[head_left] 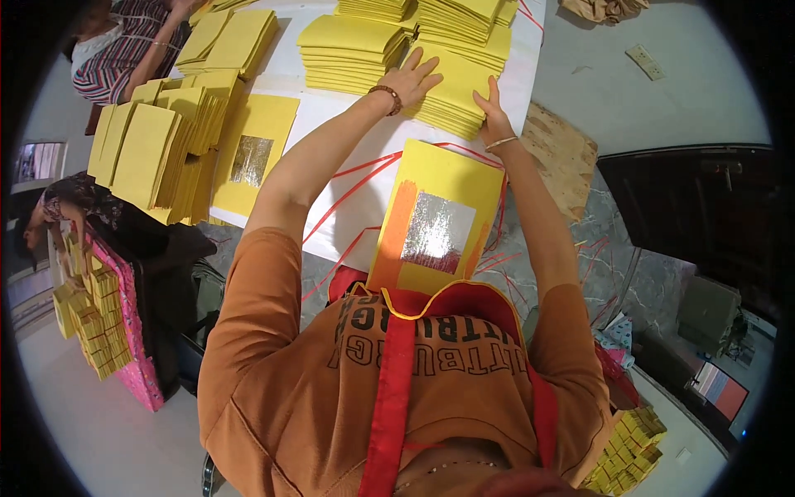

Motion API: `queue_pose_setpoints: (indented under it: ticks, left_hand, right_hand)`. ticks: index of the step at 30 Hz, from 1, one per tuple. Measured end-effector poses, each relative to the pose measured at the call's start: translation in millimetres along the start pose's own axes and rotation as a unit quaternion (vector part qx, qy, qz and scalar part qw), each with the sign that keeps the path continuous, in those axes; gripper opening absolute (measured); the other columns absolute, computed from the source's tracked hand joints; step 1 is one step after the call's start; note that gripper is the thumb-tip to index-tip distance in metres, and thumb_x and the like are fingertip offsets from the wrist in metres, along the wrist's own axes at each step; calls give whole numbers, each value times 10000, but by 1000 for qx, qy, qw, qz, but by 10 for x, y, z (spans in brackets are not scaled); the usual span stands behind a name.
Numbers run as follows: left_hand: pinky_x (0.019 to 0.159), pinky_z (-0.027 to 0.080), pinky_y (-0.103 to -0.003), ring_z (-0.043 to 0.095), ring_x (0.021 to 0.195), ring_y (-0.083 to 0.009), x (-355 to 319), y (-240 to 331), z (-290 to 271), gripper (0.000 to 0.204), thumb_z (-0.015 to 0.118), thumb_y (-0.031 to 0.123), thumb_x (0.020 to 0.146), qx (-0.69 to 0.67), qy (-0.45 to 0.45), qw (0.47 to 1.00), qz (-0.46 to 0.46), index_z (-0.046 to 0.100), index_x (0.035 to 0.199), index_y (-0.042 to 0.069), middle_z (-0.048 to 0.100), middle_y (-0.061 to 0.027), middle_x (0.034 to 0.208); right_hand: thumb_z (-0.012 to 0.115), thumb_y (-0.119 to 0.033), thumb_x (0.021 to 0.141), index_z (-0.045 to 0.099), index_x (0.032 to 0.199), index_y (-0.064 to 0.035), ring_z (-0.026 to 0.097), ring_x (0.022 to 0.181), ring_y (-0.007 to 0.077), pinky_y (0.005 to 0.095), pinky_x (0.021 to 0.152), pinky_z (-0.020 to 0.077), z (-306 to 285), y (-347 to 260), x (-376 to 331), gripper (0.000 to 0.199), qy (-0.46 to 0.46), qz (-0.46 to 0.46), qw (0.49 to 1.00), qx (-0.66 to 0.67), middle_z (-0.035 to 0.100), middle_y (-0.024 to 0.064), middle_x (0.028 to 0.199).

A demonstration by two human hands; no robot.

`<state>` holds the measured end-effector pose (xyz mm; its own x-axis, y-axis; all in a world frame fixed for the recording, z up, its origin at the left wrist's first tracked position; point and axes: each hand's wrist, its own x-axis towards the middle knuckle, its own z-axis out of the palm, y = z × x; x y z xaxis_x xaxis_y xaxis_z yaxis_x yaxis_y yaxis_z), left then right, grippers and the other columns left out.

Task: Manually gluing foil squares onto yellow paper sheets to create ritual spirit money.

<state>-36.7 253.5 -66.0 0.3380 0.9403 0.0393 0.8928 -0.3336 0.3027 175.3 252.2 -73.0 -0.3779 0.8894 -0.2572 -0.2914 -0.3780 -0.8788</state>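
My left hand (pixel 408 84) lies with spread fingers on the upper left part of a stack of yellow paper sheets (pixel 455 79). At the stack's right edge is my right hand (pixel 495 120), its visible fingers stretched apart and some of them hidden. Nearer my body a yellow sheet (pixel 443 157) lies at the table's front edge, with a shiny silver square (pixel 437 232) and orange strips along its sides. A red ribbon (pixel 364 170) runs across the white table between that sheet and the stack.
More yellow stacks (pixel 352 51) stand on the white table (pixel 319 217). Upright yellow bundles (pixel 149 153) and another silver-square sheet (pixel 273 124) are at left. Other people sit at far left, one striped sleeve (pixel 124 62) near the table. A wooden board (pixel 559 157) lies beyond the right edge.
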Motion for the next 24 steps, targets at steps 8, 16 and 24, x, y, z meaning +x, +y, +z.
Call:
queue_pose_setpoints:
  ticks: [8, 16, 24]
  left_hand:
    - [929, 421, -464, 251, 1297, -367, 140, -164, 53, 375, 379, 288, 908, 34, -62, 997, -12, 416, 1280, 259, 237, -85, 1438]
    - [1031, 306, -389, 244, 1304, -357, 139, -10, -248, 600, 438, 484, 866, -128, -27, 984, -122, 341, 1354, 148, 229, -233, 1408]
    - [989, 343, -429, 372, 1187, -450, -420, 187, -209, 654, 479, 473, 861, -129, 203, 970, -22, 323, 1351, 70, 216, -301, 1381]
  right_hand:
    - [587, -274, 857, 46, 1429, -117, 288, 1278, 220, 322, 1008, 292, -110, 90, 200, 803, 0, -38, 995, -90, 229, 99, 1426]
    - [618, -375, 813, 64, 1424, -55, 191, 1336, 249, 344, 1059, 202, -3, -199, 44, 885, -12, -16, 992, -125, 130, 138, 1468]
    - [494, -466, 871, 45, 1441, -230, -32, 1374, 278, 546, 1037, -21, -203, -323, -335, 763, 69, -3, 996, -50, -5, 78, 1502]
